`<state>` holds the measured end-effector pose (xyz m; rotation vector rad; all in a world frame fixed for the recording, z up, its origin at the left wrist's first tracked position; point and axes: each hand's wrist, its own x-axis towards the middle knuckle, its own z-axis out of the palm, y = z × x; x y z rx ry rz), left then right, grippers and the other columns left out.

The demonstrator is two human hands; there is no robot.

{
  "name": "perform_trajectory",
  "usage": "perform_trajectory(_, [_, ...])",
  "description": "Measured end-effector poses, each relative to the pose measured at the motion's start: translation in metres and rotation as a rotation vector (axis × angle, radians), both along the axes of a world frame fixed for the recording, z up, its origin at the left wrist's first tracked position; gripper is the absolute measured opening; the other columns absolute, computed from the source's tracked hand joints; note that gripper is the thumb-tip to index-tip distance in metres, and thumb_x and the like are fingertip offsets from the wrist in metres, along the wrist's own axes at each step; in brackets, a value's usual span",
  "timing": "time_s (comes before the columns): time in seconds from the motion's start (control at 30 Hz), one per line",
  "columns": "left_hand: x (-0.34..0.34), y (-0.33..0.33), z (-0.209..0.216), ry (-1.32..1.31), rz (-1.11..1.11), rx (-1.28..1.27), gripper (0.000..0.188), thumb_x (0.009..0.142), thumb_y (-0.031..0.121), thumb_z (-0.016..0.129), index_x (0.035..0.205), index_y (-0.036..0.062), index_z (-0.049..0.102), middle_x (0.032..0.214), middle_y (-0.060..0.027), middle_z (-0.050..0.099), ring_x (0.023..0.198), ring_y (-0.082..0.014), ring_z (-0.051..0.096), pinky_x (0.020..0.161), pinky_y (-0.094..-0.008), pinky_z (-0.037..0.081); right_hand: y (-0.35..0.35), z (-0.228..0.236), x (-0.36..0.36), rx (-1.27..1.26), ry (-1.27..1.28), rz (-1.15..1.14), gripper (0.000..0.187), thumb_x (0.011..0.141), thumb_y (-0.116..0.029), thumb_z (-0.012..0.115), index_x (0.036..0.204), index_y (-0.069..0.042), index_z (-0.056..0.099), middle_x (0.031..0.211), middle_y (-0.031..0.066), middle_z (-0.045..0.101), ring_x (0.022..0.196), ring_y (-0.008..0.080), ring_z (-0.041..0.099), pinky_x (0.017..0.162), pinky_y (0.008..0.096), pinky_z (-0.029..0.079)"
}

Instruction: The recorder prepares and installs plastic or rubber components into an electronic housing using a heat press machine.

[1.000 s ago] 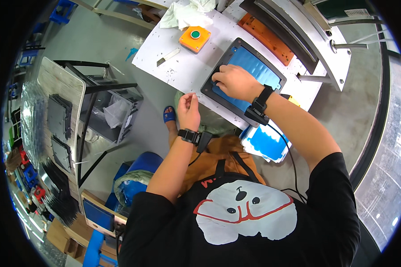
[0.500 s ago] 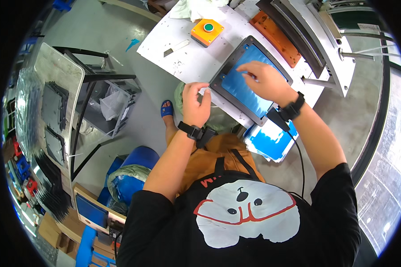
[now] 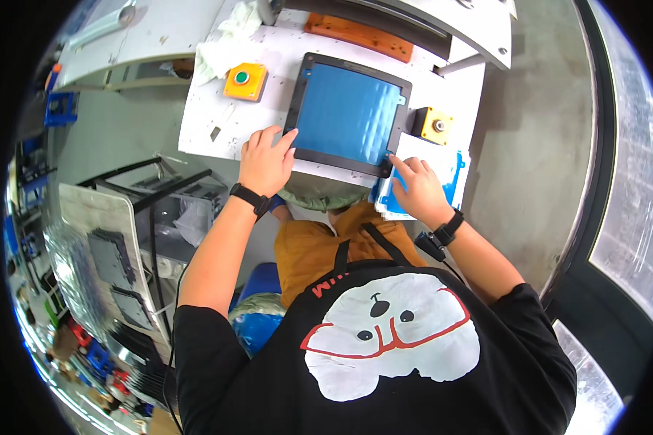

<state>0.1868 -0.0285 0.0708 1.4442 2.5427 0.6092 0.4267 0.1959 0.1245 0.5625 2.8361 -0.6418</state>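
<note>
A black rectangular frame [image 3: 302,101] lies on the white table in front of me, with a glossy blue film-covered panel [image 3: 350,112] set inside it. My left hand [image 3: 267,161] is at the frame's near left corner, its fingers apart and its fingertips touching the edge. At the near right corner my right hand [image 3: 422,192] stretches its index finger onto a small blue tab of the film; the other fingers bend loosely. Under and beside that hand is a stack of blue and white sheets [image 3: 453,190].
A yellow box with a green button [image 3: 244,80] stands left of the frame, another yellow button box [image 3: 434,125] right of it. Behind are an orange-brown bar [image 3: 359,36] and a grey-white machine part [image 3: 479,29]. A rack with dark plates [image 3: 112,257] stands at left.
My view has turned, so the frame now sits straighter ahead. My right hand has moved from above the blue panel to its near right corner. My left hand stays by the near left corner.
</note>
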Motion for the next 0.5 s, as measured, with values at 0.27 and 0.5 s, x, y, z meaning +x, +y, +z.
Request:
perform_trajectory(0.27, [-0.001,0.008,0.013,0.012,-0.064,-0.142,0.043,0.084,0.018,0.063,0.127,0.0167,0.061,0.12,-0.0139,0.055,0.111,-0.0347,0.052,0.09,-0.0461,0.045,-0.001,-0.018,0.013,0.072,0.024,-0.033,0.054,0.081,-0.016,0.06,0.135,-0.012,0.053,0.092,0.0115,0.053,0.089,0.0297,0.053,0.077,0.0415,0.045])
perform_trajectory(0.5, [-0.015,0.018,0.019,-0.154,-0.083,-0.091,0.039,0.083,0.019,0.065,0.121,0.0092,0.061,0.122,-0.0144,0.054,0.112,-0.0369,0.051,0.093,-0.047,0.044,0.0,-0.015,0.014,0.074,0.018,-0.055,0.054,0.08,-0.014,0.06,0.134,-0.009,0.054,0.096,0.0114,0.055,0.092,0.0298,0.055,0.078,0.0409,0.045])
